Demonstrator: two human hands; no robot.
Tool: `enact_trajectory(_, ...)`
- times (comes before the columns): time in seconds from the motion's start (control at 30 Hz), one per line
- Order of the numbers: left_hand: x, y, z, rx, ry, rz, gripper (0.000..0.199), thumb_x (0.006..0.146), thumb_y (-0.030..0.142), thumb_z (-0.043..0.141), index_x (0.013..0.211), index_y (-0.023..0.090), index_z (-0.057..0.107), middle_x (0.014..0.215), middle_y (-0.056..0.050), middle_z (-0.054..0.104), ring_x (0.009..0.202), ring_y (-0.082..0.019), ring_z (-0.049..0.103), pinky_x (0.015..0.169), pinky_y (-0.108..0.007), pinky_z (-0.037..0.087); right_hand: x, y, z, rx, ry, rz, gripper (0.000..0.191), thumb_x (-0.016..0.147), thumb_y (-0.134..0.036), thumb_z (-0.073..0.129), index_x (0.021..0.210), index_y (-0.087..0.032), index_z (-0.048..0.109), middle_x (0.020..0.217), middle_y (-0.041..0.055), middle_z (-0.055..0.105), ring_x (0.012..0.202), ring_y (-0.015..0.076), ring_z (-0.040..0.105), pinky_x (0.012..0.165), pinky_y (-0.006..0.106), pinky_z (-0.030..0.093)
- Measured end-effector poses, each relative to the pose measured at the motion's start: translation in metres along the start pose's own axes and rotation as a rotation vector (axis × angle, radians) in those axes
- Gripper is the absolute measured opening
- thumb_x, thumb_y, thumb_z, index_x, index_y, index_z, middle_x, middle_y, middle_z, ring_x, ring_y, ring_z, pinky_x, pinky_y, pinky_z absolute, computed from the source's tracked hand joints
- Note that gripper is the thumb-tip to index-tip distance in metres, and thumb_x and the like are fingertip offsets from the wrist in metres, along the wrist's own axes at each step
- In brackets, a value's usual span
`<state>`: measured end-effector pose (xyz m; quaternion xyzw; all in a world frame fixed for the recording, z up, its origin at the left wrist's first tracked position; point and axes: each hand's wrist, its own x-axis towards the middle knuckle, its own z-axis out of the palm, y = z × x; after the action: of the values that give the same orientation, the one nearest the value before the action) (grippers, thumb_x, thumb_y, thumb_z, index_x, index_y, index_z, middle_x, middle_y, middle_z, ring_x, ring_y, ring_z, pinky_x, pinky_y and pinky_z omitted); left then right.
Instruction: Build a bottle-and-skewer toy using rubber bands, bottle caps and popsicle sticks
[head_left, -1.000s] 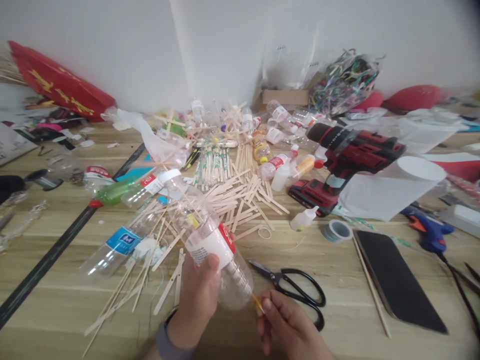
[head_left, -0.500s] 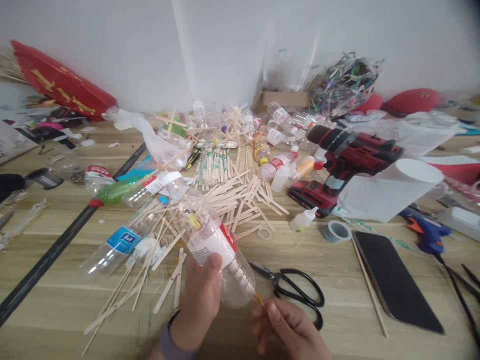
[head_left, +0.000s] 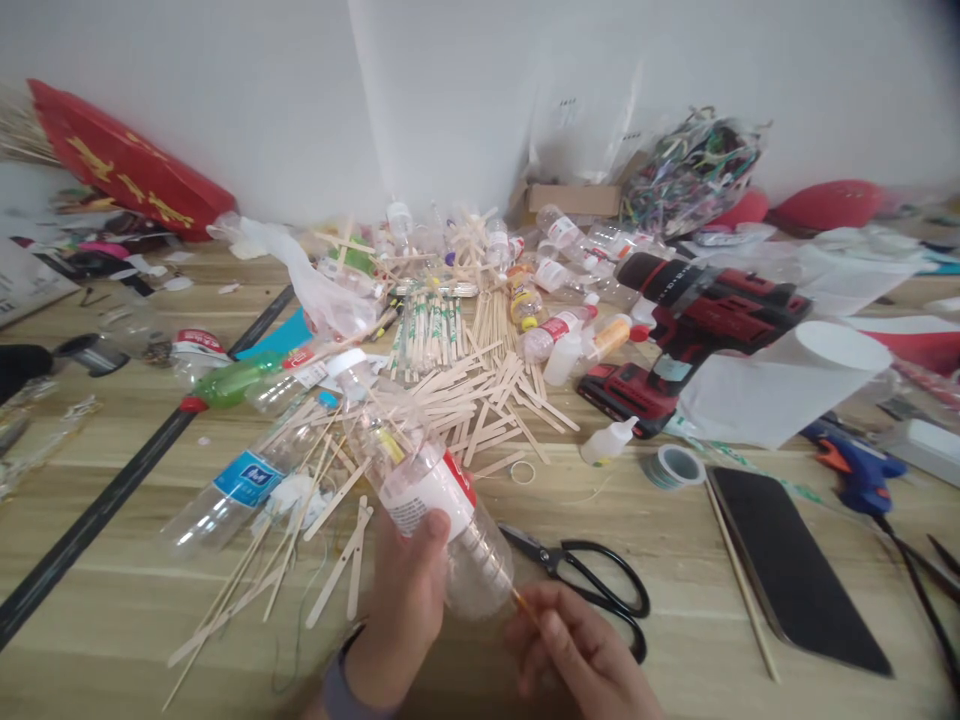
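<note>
My left hand (head_left: 409, 585) is wrapped round a clear plastic bottle (head_left: 480, 570) with a white and red label and a white cap. The bottle is tilted, its cap end pointing away to the upper left and its base towards me. Between the thumb and fingers of my right hand (head_left: 574, 645) is a thin orange-brown stick (head_left: 523, 603), which meets the bottle's base. How far it reaches inside I cannot tell. Black-handled scissors (head_left: 577, 575) lie on the table just beyond my right hand.
Loose craft sticks (head_left: 480, 400) spread behind the bottle. On the left lies another bottle with a blue label (head_left: 247, 482). A red and black cordless drill (head_left: 675, 320) stands at the right, with a roll of tape (head_left: 675, 467), a black phone (head_left: 795, 565) and a blue glue gun (head_left: 851, 465) nearby.
Both hands keep their grips, on the bottle and on the stick. The bottle and the right hand have shifted only very slightly.
</note>
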<state>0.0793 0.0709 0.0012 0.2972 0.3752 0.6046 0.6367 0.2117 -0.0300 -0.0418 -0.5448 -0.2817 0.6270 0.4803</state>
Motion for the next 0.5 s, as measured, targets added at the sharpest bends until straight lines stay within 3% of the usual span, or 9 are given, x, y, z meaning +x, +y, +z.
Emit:
enact_trajectory(0.1,0.0006,-0.0010,0.0005,-0.006,0.013,-0.003,0.058,0.062,0.053,0.084,0.107,0.020,0.071,0.084,-0.007,0.076,0.082,-0.027,0.072,0.081,-0.040,0.056,0.0000,-0.0023,0.0008,0.004,0.028,-0.003,0.052,0.071,-0.070,0.071,0.075,-0.020,0.056,0.062,-0.0026,0.061,0.051,0.0110,0.058,0.055,0.024,0.043)
enact_trajectory(0.2,0.0003,-0.0021,0.0005,-0.007,-0.005,-0.013,0.059,0.063,0.052,0.083,0.111,0.020,0.070,0.088,-0.008,0.076,0.085,-0.027,0.072,0.082,-0.040,0.055,0.0000,-0.0030,0.0017,-0.031,0.022,0.031,0.056,0.076,-0.074,0.062,0.067,-0.019,0.055,0.061,0.0004,0.064,0.050,0.0116,0.059,0.055,0.025,0.043)
enact_trajectory(0.3,-0.0006,-0.0029,-0.0005,-0.004,-0.002,-0.012,0.059,0.064,0.052,0.083,0.111,0.020,0.069,0.091,-0.008,0.076,0.088,-0.028,0.071,0.084,-0.040,0.054,-0.0005,0.0003,0.0013,-0.009,0.026,0.074,0.062,0.075,-0.079,0.057,0.074,-0.017,0.060,0.067,0.0042,0.069,0.048,0.0124,0.061,0.052,0.025,0.043)
enact_trajectory(0.4,-0.0008,-0.0035,-0.0006,0.003,0.025,0.000,0.056,0.063,0.053,0.083,0.106,0.019,0.070,0.090,-0.008,0.076,0.087,-0.027,0.071,0.085,-0.040,0.054,-0.0021,0.0046,-0.0003,0.039,0.055,0.060,0.058,0.070,-0.074,0.068,0.081,-0.018,0.057,0.070,0.0009,0.069,0.046,0.0101,0.059,0.048,0.022,0.041)
enact_trajectory(0.5,-0.0008,-0.0034,0.0010,-0.002,0.035,0.007,0.057,0.063,0.052,0.083,0.108,0.019,0.070,0.089,-0.007,0.076,0.085,-0.026,0.071,0.083,-0.038,0.054,-0.0038,0.0066,-0.0015,0.040,0.035,0.067,0.055,0.071,-0.071,0.070,0.073,-0.020,0.051,0.063,-0.0024,0.065,0.043,0.0076,0.055,0.045,0.020,0.038)
